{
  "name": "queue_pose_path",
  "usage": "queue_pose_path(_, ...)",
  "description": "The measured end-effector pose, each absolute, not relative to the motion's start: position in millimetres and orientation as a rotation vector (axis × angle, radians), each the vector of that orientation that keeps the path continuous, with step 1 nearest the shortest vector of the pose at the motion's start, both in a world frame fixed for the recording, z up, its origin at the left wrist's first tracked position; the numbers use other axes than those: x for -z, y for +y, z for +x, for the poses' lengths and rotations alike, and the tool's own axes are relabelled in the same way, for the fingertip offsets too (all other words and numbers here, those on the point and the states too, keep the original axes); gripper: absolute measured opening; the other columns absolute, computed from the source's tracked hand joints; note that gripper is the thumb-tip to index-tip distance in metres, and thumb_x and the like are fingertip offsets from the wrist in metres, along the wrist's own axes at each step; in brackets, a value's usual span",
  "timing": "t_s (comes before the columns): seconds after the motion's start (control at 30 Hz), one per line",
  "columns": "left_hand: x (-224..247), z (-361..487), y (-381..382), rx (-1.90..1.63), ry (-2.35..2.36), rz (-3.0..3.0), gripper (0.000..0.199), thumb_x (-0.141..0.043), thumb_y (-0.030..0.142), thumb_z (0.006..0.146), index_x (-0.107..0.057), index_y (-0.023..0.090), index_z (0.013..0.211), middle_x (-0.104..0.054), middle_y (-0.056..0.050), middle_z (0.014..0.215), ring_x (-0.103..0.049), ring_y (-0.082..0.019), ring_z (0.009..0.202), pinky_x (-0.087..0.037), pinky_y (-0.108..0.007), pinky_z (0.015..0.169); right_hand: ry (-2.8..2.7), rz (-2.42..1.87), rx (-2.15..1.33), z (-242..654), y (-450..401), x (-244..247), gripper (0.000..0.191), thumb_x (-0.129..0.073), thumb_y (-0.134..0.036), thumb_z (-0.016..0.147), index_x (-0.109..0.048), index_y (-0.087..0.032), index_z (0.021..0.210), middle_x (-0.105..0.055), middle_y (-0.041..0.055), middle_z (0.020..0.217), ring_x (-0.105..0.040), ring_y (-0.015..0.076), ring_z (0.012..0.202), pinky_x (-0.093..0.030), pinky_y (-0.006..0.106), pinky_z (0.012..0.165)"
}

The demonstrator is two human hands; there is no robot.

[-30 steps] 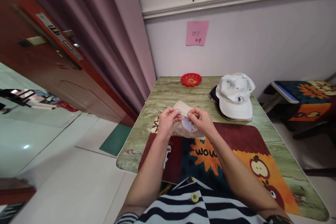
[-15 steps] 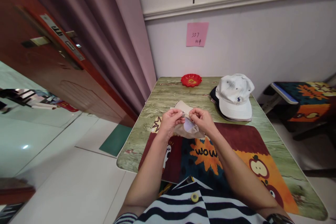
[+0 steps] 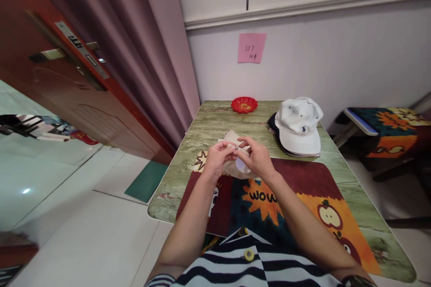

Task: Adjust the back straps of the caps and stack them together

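Note:
A beige cap (image 3: 232, 171) lies over the far edge of the printed mat, its pale inside partly showing. My left hand (image 3: 217, 158) pinches the cap's back strap, where a small metallic buckle glints between the fingertips. From the other side my right hand (image 3: 257, 157) closes thumb and fingers at the same strap. Both hands cover much of the cap, so the exact way the strap runs is hidden. Right of my hands, a white cap (image 3: 299, 119) with a small dark emblem sits on top of a darker cap (image 3: 272, 122).
A red scalloped dish (image 3: 244, 105) stands at the back of the wood-patterned table (image 3: 215, 119). The colourful mat (image 3: 303, 179) lies in front of me. At left are a brown door (image 3: 128, 112) and a curtain (image 3: 148, 31); another table (image 3: 387, 121) stands at right.
My right hand has shifted slightly left toward my left fingertips and turned, now covering more of the cap's opening. The left hand keeps its pinch. The view has tilted slightly.

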State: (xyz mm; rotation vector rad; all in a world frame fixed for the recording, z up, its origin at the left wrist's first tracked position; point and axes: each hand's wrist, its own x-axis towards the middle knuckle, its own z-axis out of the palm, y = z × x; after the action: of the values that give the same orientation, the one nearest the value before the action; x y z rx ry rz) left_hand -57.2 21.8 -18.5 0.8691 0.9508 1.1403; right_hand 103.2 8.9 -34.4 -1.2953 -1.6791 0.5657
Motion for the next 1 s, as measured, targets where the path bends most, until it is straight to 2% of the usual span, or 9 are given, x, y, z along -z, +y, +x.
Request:
queue_pose_path(0.07, 18.5, -57.3, 22.5, -1.146, 0.980, 0.886, 0.034, -0.091, 0.033, 0.059, -0.073, 0.012, 0.080, -0.072, -0.004, 0.074, -0.066, -0.011, 0.062, -0.056, -0.022, 0.062, -1.780, -1.259, -0.387, 102.4, 7.7, 34.3, 0.024, -0.067, -0.035, 0.092, -0.070, -0.023, 0.112, -0.076, 0.0075, 0.104, -0.070, 0.0219, 0.089, -0.048, 0.031, 0.079)
queue_pose_path(0.13, 18.8, -57.7, 23.0, -1.139, 1.021, 0.912, 0.034, -0.091, 0.035, 0.059, -0.076, 0.013, 0.080, -0.074, -0.005, 0.077, -0.067, -0.012, 0.065, -0.055, -0.022, 0.062, -1.826, -1.255, -0.287, 101.9, 8.9, 37.9, 0.018, -0.065, -0.034, 0.094, -0.073, -0.023, 0.107, -0.076, 0.0079, 0.105, -0.070, 0.0233, 0.095, -0.047, 0.031, 0.082)
queue_pose_path(0.27, 19.2, -58.0, 23.8, -1.149, 1.100, 1.006, 0.030, -0.088, 0.035, 0.062, -0.080, 0.013, 0.082, -0.076, -0.007, 0.083, -0.066, -0.013, 0.068, -0.050, -0.021, 0.060, -1.888, -1.310, -0.169, 101.4, 12.3, 48.3, 0.020, -0.065, -0.038, 0.095, -0.073, -0.021, 0.100, -0.077, 0.0089, 0.098, -0.071, 0.0227, 0.088, -0.045, 0.029, 0.073)
queue_pose_path(0.43, 18.4, -59.4, 28.9, -1.270, 1.172, 1.087, 0.026, -0.083, 0.035, 0.066, -0.077, 0.013, 0.078, -0.067, -0.002, 0.063, -0.052, -0.008, 0.052, -0.035, -0.019, 0.049, -1.938, -1.373, -0.068, 100.3, 11.1, 52.4, 0.021, -0.059, -0.038, 0.096, -0.072, -0.021, 0.093, -0.076, 0.0098, 0.090, -0.069, 0.0213, 0.081, -0.042, 0.028, 0.068)
queue_pose_path(0.53, 18.2, -63.3, 32.0, -1.280, 1.196, 1.097, 0.025, -0.081, 0.035, 0.068, -0.074, 0.014, 0.079, -0.062, 0.000, 0.060, -0.049, -0.008, 0.050, -0.031, -0.019, 0.046, -1.923, -1.339, -0.111, 100.6, 10.6, 52.3, 0.018, -0.061, -0.036, 0.095, -0.071, -0.021, 0.093, -0.075, 0.0091, 0.091, -0.069, 0.0216, 0.083, -0.044, 0.029, 0.071)
queue_pose_path(0.67, 15.3, -70.1, 34.1, -1.289, 1.243, 1.176, 0.020, -0.077, 0.033, 0.072, -0.071, 0.016, 0.081, -0.063, 0.001, 0.064, -0.048, -0.008, 0.049, -0.035, -0.019, 0.048, -1.871, -1.282, -0.221, 100.8, 11.8, 50.4, 0.016, -0.064, -0.036, 0.092, -0.071, -0.022, 0.095, -0.076, 0.0074, 0.092, -0.067, 0.0204, 0.078, -0.047, 0.030, 0.074)
queue_pose_path(0.83, -8.2, -80.0, 43.8, -1.119, 1.167, 1.520, 0.041, -0.085, 0.025, 0.062, -0.077, 0.020, 0.102, -0.074, -0.005, 0.098, -0.063, -0.014, 0.067, -0.047, -0.022, 0.060, -1.770, -1.216, -0.423, 102.1, 11.9, 41.5, 0.020, -0.075, -0.033, 0.083, -0.074, -0.022, 0.100, -0.075, 0.0055, 0.089, -0.067, 0.0195, 0.074, -0.050, 0.031, 0.074)
queue_pose_path(0.9, -20.4, -84.1, 50.3, -0.887, 1.086, 1.602, 0.039, -0.088, 0.025, 0.058, -0.080, 0.020, 0.096, -0.075, -0.005, 0.092, -0.064, -0.017, 0.067, -0.048, -0.024, 0.058, -1.732, -1.208, -0.501, 103.5, 11.0, 38.5, 0.022, -0.077, -0.033, 0.081, -0.075, -0.022, 0.100, -0.075, 0.0049, 0.086, -0.067, 0.0196, 0.074, -0.051, 0.031, 0.074)
queue_pose_path(1.0, -31.4, -88.6, 59.0, -0.535, 0.995, 1.646, 0.028, -0.087, 0.033, 0.062, -0.082, 0.018, 0.085, -0.068, -0.002, 0.066, -0.053, -0.013, 0.049, -0.037, -0.023, 0.045, -1.662, -1.172, -0.739, 106.0, 10.1, 38.0, 0.027, -0.077, -0.036, 0.081, -0.074, -0.022, 0.104, -0.075, 0.0047, 0.085, -0.068, 0.0192, 0.073, -0.052, 0.032, 0.073)
